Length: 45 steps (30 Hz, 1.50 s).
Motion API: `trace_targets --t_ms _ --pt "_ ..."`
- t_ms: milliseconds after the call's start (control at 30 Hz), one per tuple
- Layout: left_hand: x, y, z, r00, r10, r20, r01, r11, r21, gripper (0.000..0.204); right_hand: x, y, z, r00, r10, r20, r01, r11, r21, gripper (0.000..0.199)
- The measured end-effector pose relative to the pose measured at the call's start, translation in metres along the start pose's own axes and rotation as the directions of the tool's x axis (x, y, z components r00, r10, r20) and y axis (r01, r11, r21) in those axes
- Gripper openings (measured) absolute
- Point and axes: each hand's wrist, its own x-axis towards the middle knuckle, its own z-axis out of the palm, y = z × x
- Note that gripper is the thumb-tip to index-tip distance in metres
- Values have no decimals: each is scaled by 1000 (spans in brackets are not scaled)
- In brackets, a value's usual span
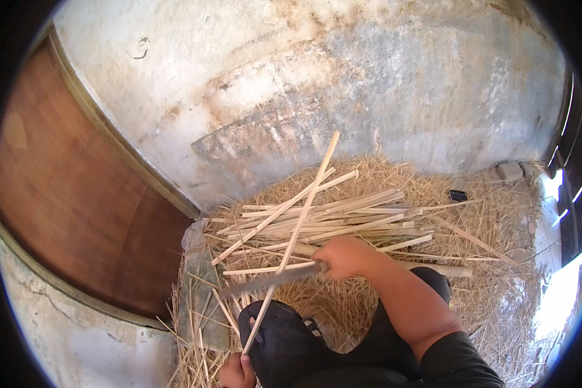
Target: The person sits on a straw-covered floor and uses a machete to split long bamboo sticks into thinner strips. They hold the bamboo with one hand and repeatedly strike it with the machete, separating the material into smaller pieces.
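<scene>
My left hand [237,372], at the lower edge, is closed round the near end of a long pale bamboo-like strip [309,197]. The strip slants up and away over my left knee toward the wall, its far end raised above a pile of similar strips [368,218]. My right hand [348,257] grips a large knife [265,280], its handle mostly hidden in the fist. The grey blade, slightly blurred, points left and crosses the held strip above my knee. Whether the edge touches the strip, I cannot tell.
Straw [498,258] and shavings cover the floor around my legs. A stained wall [394,97] rises behind the pile, and a brown wooden door [84,194] stands at the left. A small black object [458,195] and a grey block [509,171] lie toward the right.
</scene>
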Motion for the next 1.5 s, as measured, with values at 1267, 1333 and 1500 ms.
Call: trace_targets --t_ms 1267,1333,1500 --pt "15 17 16 998 47 -37 -60 852 -520 43 -12 -5 -20 990 19 -137 -16 1000 27 21" --pt "17 20 13 999 34 40 -2 778 -629 44 -9 -13 -23 994 -68 -84 63 996 -59 21" --pt "12 4 12 960 -43 276 259 505 -823 42 -13 47 -42 875 429 -226 -330 868 370 25"
